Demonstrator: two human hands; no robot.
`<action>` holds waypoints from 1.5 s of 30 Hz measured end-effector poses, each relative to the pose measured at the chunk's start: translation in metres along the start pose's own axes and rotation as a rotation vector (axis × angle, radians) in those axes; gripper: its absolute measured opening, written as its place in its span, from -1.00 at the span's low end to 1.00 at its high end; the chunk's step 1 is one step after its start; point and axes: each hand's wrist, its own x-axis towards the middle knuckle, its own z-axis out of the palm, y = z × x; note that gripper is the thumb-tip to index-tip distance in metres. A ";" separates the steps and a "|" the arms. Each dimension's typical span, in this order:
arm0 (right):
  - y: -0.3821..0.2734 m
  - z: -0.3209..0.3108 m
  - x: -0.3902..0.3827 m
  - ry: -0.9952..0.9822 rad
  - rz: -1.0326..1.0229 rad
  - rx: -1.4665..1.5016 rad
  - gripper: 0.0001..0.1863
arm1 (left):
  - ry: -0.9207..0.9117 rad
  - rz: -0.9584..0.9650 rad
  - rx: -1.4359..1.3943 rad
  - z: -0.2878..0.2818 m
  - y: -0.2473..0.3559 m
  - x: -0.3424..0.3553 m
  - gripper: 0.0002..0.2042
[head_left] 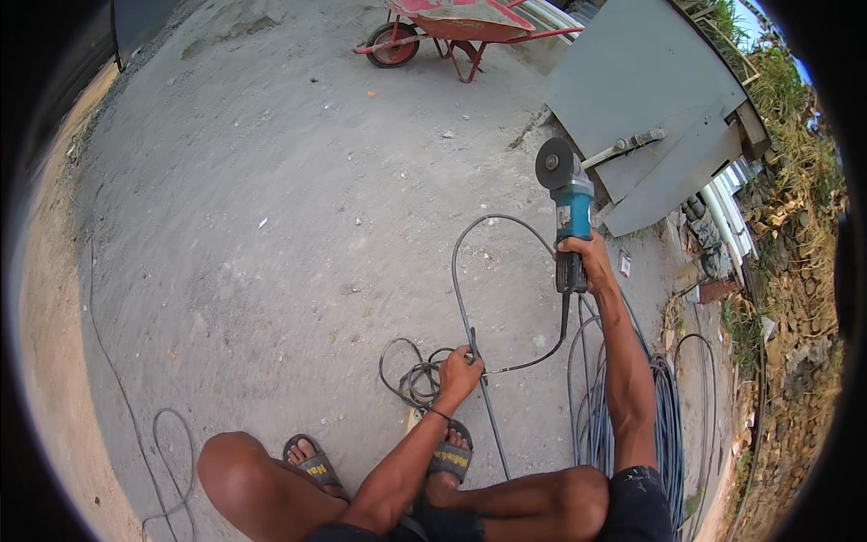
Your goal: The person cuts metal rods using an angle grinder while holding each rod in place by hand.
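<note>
My right hand [589, 260] is closed round the body of a blue-green angle grinder [574, 212], held upright with its dark disc at the top. The grinder's black power cord [553, 350] hangs from its lower end and curves towards my left hand. My left hand [460, 374] is closed on a thin grey metal rod [492, 423]. The rod slants down towards my right leg; above the hand a thin line loops up to the grinder, its far end hidden there. A tangle of dark cable [417, 383] lies beside my left hand, near my sandalled foot [451, 458].
A red wheelbarrow [465, 23] stands at the back. Grey sheet panels [646, 99] lean at the far right, with white pipes [728, 212] nearby. Coiled grey rods [668, 443] lie right of my leg. Another cord [122, 388] trails across the dusty ground at left.
</note>
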 end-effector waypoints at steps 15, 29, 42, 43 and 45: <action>0.011 -0.013 -0.089 0.035 0.133 0.149 -0.53 | -0.053 -0.151 -0.279 0.066 -0.064 0.051 -0.62; 0.024 -0.042 -0.103 0.082 0.170 0.356 -0.53 | 0.079 0.027 -0.738 -0.013 0.085 -0.036 -0.84; 0.025 -0.044 -0.122 0.123 0.117 0.329 -0.53 | 0.088 -0.017 0.105 -0.005 -0.042 0.006 -0.13; 0.026 -0.041 -0.122 0.128 0.134 0.347 -0.54 | 0.006 0.057 0.274 -0.012 -0.043 0.009 -0.15; 0.029 -0.044 -0.124 0.129 0.145 0.351 -0.54 | -0.146 0.027 0.276 -0.024 -0.012 0.016 -0.17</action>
